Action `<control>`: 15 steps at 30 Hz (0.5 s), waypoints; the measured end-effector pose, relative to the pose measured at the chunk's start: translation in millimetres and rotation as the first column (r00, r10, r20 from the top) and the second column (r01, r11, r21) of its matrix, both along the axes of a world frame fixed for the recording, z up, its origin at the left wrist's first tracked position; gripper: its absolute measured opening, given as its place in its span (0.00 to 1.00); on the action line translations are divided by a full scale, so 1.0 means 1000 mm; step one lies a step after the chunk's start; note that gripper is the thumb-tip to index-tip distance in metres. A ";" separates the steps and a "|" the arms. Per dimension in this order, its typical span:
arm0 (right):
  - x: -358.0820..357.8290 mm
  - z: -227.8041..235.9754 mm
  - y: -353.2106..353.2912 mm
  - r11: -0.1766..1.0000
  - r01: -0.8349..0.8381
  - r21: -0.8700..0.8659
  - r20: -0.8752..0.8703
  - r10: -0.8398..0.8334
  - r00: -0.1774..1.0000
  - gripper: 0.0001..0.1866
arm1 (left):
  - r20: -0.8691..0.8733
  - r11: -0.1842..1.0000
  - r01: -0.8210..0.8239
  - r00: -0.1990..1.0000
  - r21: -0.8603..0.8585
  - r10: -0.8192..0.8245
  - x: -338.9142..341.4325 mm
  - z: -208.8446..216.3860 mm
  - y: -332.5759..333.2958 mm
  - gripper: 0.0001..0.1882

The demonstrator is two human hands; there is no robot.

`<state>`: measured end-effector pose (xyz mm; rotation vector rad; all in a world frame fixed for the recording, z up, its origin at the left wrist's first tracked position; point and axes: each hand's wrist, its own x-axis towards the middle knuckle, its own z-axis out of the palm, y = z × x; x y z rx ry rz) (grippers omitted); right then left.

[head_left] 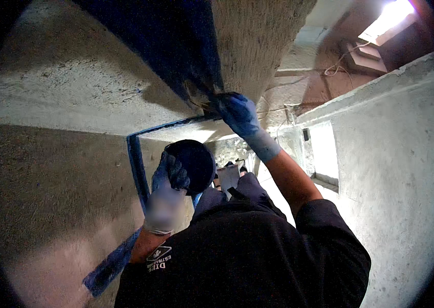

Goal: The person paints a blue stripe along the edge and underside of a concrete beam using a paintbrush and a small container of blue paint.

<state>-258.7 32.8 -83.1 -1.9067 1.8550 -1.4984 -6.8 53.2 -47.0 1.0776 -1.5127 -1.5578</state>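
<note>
Dark round bucket (196, 167), grasped at its side by the gloved left hand (170, 177) near the blue band (176, 41), presumably stays within easy reach of the curled right hand (237, 111), whose grasp is too obscured to tell.

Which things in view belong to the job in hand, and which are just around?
In use:
- dark round container, gripped by the gloved left hand
- gloved right hand, at the blue band; what it holds is unclear

Just around:
- loose pale cable
- boxy block beside it, upper right
</note>
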 end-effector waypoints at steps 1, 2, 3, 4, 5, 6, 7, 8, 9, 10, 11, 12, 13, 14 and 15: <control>0.003 0.001 0.005 0.996 0.042 0.074 0.017 -0.043 0.999 0.06 | -0.049 0.987 -0.054 0.997 0.150 0.062 0.001 0.005 0.003 0.07; 0.002 0.004 0.006 0.999 0.015 -0.041 0.012 -0.014 1.000 0.06 | -0.100 0.952 -0.109 0.985 0.286 0.142 -0.001 0.010 0.002 0.11; 0.001 0.009 0.006 0.988 -0.013 -0.154 0.003 0.014 1.000 0.06 | -0.179 0.810 -0.166 0.932 0.562 0.315 -0.001 0.012 0.000 0.15; -0.001 0.017 0.005 0.962 -0.034 -0.270 -0.008 0.033 0.999 0.06 | -0.123 0.866 -0.186 0.955 0.465 0.271 0.002 0.009 -0.002 0.16; -0.001 0.016 0.001 0.980 -0.076 -0.185 0.008 0.079 0.997 0.07 | -0.053 0.908 -0.212 0.968 0.362 0.247 0.006 0.007 -0.004 0.18; 0.000 0.012 0.001 0.992 -0.066 -0.109 0.024 0.069 0.997 0.06 | 0.206 0.988 -0.061 0.974 -0.139 0.090 0.018 -0.011 -0.005 0.15; 0.001 0.006 0.001 0.998 -0.054 -0.030 0.035 0.055 0.998 0.06 | 0.312 0.948 0.054 0.949 -0.315 0.049 0.018 -0.014 -0.005 0.14; 0.001 0.002 0.000 0.998 -0.041 0.048 0.047 0.039 0.998 0.06 | 0.402 0.863 0.159 0.914 -0.480 0.055 0.015 -0.015 -0.005 0.12; 0.000 0.000 0.000 1.000 0.003 0.000 0.118 -0.003 0.993 0.05 | 0.313 0.909 0.083 0.948 -0.408 0.053 0.010 -0.014 -0.001 0.11; 0.000 -0.002 0.000 0.998 0.056 -0.040 0.191 -0.047 0.980 0.05 | 0.173 0.983 -0.021 0.983 -0.181 0.053 0.005 -0.009 -0.001 0.10; 0.002 0.000 0.002 0.991 0.108 -0.075 0.270 -0.084 0.959 0.05 | 0.026 0.989 -0.134 0.991 0.058 0.133 0.002 -0.002 -0.001 0.10; 0.005 0.006 0.003 0.984 0.100 -0.144 0.345 -0.045 0.937 0.05 | -0.123 0.872 -0.197 0.953 0.447 0.278 -0.001 0.007 -0.004 0.08; 0.007 0.020 0.002 0.971 0.100 -0.218 0.412 -0.002 0.911 0.05 | -0.162 0.767 -0.184 0.922 0.614 0.351 -0.003 0.010 -0.005 0.07; 0.010 0.028 0.001 0.950 0.109 -0.291 0.472 0.044 0.881 0.05 | -0.174 0.630 -0.168 0.879 0.758 0.445 -0.007 0.014 -0.007 0.06; 0.015 0.023 -0.003 0.977 0.084 -0.198 0.610 0.055 0.791 0.06 | -0.151 0.637 -0.182 0.889 0.749 0.432 -0.011 0.015 -0.006 0.05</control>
